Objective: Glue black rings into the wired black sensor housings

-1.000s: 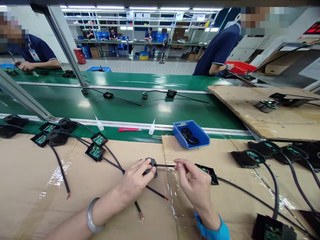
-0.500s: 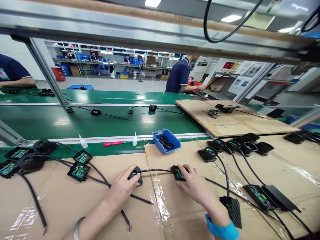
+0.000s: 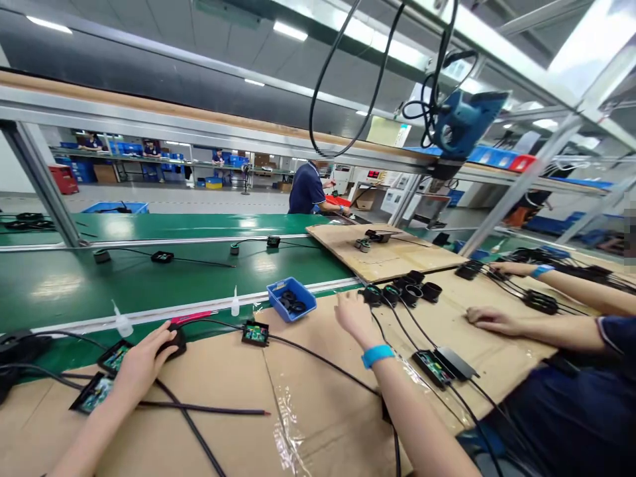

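My left hand [image 3: 142, 364] is closed around a black round housing [image 3: 177, 340] on the cardboard at the left. A black cable links this housing to a small open black box with a green circuit board [image 3: 255, 332]. My right hand [image 3: 355, 321] has its fingers curled beside a black round housing [image 3: 372, 295] in the group at the right. What lies under those fingers is hidden; a cable comes out beside the hand. Two more open boxes with circuit boards [image 3: 94, 392] lie by my left forearm.
A blue bin [image 3: 298, 317] of black rings stands at the cardboard's back edge. Near it are a dropper bottle [image 3: 235, 305] and a red cutter [image 3: 193, 317]. A co-worker's hands [image 3: 491, 319] are at the right. A blue tool [image 3: 464, 126] hangs above.
My right hand has left the small box and moved right to the round housings. My left hand has carried its housing left, and the box followed. The view has turned right and up.
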`<state>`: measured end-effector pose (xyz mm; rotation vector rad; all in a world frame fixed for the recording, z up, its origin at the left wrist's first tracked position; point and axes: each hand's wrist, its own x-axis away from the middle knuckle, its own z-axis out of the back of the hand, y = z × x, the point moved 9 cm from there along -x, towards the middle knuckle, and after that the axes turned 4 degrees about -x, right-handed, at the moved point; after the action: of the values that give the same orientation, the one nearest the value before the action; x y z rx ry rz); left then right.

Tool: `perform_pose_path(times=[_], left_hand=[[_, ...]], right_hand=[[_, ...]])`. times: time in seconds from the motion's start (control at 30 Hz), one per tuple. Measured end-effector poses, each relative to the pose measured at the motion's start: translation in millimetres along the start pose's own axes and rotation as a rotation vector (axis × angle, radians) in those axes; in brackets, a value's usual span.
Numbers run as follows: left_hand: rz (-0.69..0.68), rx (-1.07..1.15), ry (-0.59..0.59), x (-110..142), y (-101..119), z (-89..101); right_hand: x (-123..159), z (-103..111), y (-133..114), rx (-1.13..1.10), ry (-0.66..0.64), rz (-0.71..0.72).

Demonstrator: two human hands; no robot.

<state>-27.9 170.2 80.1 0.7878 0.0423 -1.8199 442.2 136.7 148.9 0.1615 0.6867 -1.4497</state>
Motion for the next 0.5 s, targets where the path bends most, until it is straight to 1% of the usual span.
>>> perform_pose_path(times=[0.07, 0.13, 0.17, 0.23, 0.3, 0.33, 0.37, 0.43, 0.47, 0.5], left_hand=[[-0.019, -0.078, -0.065, -2, -1, -0.4], [-0.043, -0.171, -0.114, -3, 6, 0.5], [-0.042, -0.219, -0.111, -3, 12, 3.0], [-0.022, -0.281, -0.044, -2, 30, 11.3], [-0.025, -0.223, 0.031, 4, 62, 15.3], [-0.054, -0.122, 0.035, 8, 84, 12.1], [-0.093, 0.017, 0.005, 12, 109, 5.1], [-0.098, 0.355, -0.144, 18, 157, -18.7], [-0.087, 0.56, -0.24, 21, 182, -32.1], [-0.036, 0.767, -0.307, 23, 202, -43.1]], right_hand=[[-4, 22, 28, -0.003, 0.101, -0.02], [0, 36, 43, -0.022, 0.158, -0.014], [2, 40, 47, -0.034, 0.173, -0.008], [5, 45, 50, -0.06, 0.19, 0.006], [5, 48, 45, -0.091, 0.191, 0.021], [5, 49, 38, -0.11, 0.183, 0.034], [5, 48, 29, -0.133, 0.165, 0.053], [8, 42, -2, -0.195, 0.094, 0.108], [11, 37, -23, -0.231, 0.046, 0.143], [16, 30, -47, -0.267, -0.005, 0.182]])
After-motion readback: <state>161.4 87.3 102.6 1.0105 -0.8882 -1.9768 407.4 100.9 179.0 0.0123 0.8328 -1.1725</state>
